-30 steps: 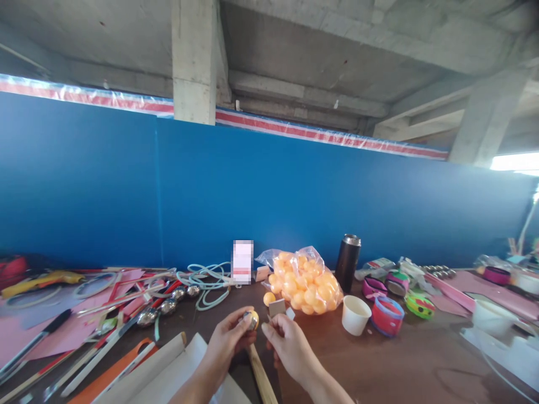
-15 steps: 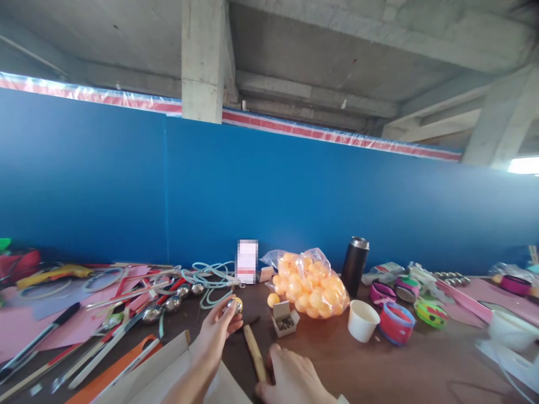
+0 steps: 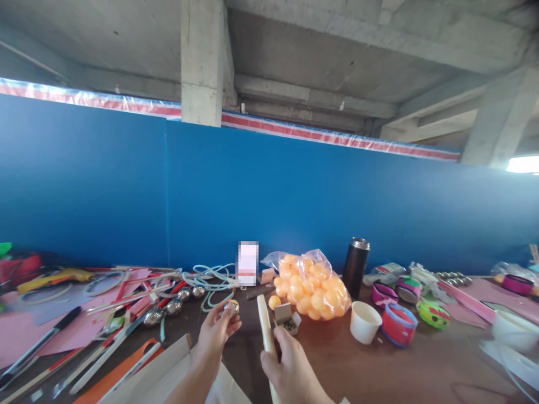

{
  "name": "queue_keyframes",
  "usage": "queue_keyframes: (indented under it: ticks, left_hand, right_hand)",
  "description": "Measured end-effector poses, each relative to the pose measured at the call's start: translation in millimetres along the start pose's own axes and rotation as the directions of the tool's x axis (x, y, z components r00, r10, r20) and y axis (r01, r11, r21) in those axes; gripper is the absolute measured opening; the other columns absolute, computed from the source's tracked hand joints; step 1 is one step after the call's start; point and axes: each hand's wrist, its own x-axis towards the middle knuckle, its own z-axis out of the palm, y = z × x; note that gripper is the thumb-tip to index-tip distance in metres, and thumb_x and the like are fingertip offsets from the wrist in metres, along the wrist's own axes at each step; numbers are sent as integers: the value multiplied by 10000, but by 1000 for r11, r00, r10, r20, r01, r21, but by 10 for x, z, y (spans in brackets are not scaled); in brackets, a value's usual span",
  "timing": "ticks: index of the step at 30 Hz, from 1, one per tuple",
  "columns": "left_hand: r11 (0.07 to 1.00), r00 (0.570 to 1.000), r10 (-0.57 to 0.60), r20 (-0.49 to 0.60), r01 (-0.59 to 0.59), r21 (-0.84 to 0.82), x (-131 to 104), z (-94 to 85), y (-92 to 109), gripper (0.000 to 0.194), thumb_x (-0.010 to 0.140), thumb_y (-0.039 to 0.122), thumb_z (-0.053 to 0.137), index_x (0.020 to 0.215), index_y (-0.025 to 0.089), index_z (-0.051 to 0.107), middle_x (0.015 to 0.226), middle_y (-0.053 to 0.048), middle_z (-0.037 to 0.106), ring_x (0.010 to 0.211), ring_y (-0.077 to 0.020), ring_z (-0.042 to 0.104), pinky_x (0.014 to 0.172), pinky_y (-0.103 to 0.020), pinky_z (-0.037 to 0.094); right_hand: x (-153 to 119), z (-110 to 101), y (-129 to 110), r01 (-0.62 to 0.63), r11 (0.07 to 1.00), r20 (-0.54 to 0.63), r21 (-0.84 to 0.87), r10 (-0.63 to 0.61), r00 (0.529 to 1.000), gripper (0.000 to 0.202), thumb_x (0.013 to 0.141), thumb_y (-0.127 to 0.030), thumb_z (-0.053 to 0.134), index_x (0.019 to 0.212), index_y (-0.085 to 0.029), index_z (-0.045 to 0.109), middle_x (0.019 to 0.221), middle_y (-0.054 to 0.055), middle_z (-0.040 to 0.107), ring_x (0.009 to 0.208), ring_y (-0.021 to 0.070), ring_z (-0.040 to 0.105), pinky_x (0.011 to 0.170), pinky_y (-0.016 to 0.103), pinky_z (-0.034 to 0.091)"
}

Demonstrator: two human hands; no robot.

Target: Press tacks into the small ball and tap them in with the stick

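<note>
A shiny silver ball (image 3: 233, 307) with a yellowish patch, perhaps a reflection, sits above the near middle of a dark brown table (image 3: 345, 370). The person's left hand (image 3: 217, 331) grasps it between thumb and fingertips, the other fingers loosely curled. The ball looks hard, smooth and likely slippery; whether it is hollow and light or solid and heavy cannot be told. A pinch around its widest part, with fingertips on opposite sides, should suit it best.

To the right, the person's right hand (image 3: 290, 365) is closed around a pale wooden handle (image 3: 265, 325), which slants up and away toward the far side. The wood looks stiff, sturdy and probably easy to grip; the lower shaft, where the hand wraps it, seems a secure place to hold. A dark piece (image 3: 255, 292) appears near its far end, possibly a hammer head, but the join is unclear.

Just beyond the right hand stands a small open cardboard box (image 3: 282, 312) with tiny metal bits inside. Past it lie a loose orange ball (image 3: 274, 302) and a clear plastic bag (image 3: 275, 259) full of similar balls, likely light. Farther right are a white paper cup (image 3: 365, 322) and a black flask (image 3: 356, 269). On the far left are more silver balls (image 3: 173, 306) and coils of pale blue tubing (image 3: 210, 275).
</note>
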Motion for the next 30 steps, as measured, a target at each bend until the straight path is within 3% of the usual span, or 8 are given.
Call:
queue_keyframes:
  ticks: [7,17,30]
  left_hand:
    - [1000,1000,-27,5,27,14,2,18,-10,273,658,230,683,892,125,587,682,-34,618,561,-121,617,594,-293,539]
    - [1000,1000,-17,-17,18,22,-23,27,7,271,648,236,689,880,130,597,714,-37,621,586,-131,625,601,-299,540]
    - [999,1000,7,-1,-7,38,12,-7,-55,325,637,279,697,912,140,595,741,-46,619,608,-141,632,615,-317,543]
  right_hand:
    - [-76,3,-75,49,990,57,-129,-42,998,167,607,-126,451,671,-219,328,573,-54,407,511,102,384,488,192,263]
    - [-67,-45,-146,5,957,-8,-291,-8,1000,168,578,-112,458,685,-217,381,584,-40,483,524,120,466,503,198,278]
    - [-64,-18,-92,10,966,-44,-260,-22,999,140,611,-137,439,702,-223,374,600,-36,496,530,121,471,507,202,275]
